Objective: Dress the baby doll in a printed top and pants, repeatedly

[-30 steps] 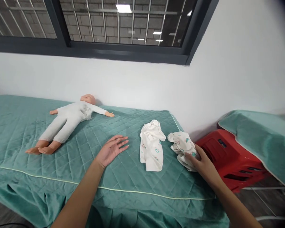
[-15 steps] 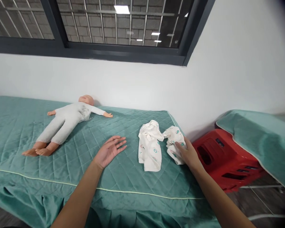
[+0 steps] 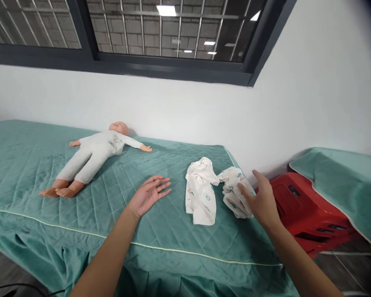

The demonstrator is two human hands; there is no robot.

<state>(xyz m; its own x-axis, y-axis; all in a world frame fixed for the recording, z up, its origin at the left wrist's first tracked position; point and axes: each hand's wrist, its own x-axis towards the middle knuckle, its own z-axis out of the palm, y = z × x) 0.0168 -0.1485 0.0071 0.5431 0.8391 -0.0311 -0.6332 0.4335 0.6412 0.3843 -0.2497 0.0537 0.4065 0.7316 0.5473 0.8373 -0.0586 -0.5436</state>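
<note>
Two white printed cloth garments lie on the green quilted bed cover [image 3: 167, 214]. The larger garment [image 3: 201, 194] is flat and rumpled; the smaller, bunched garment [image 3: 235, 192] touches it on the right. My right hand [image 3: 262, 200] is at the right edge of the bunched garment, thumb and fingers apart, holding nothing. My left hand [image 3: 150, 194] rests palm up on the cover, left of the larger garment, its fingers spread and nothing in it. A doll [image 3: 95, 152] in a white suit lies on its back at the left, arms stretched out.
A red plastic stool or crate [image 3: 312, 210] stands beyond the bed's right end, partly under another green cover [image 3: 336, 177]. Behind the bed rises a white wall [image 3: 179, 109] with a dark window frame [image 3: 173, 70]. A black cable [image 3: 18, 284] shows at the lower left.
My right hand has let go of the bunched garment, opened and moved slightly up and right. My left hand remains spread on the cover. The whole view has shifted a little.
</note>
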